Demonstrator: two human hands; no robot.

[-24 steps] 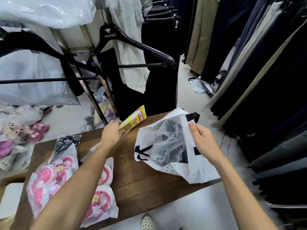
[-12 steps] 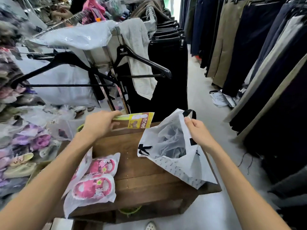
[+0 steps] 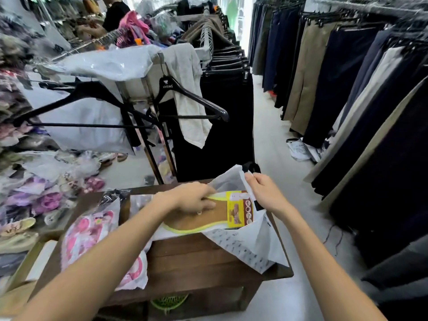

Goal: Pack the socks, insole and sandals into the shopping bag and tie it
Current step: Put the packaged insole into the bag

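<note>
A white shopping bag with black handles lies on the brown wooden table, its mouth held up. My right hand pinches the bag's upper edge. My left hand grips a brown insole with a yellow-green rim and a yellow label; its labelled end sits inside the bag's mouth. Pink sandals in clear plastic rest on the table's left side, partly under my left forearm. The socks are not visible.
Black hangers and a rack of dark trousers stand just behind the table. Trousers hang along the right beside a pale floor aisle. Heaps of bagged shoes fill the left. A person stands far back left.
My left hand carried the insole from above the table's back edge rightward and down into the bag's mouth. The right hand kept its hold on the bag edge. The view tilted upward.
</note>
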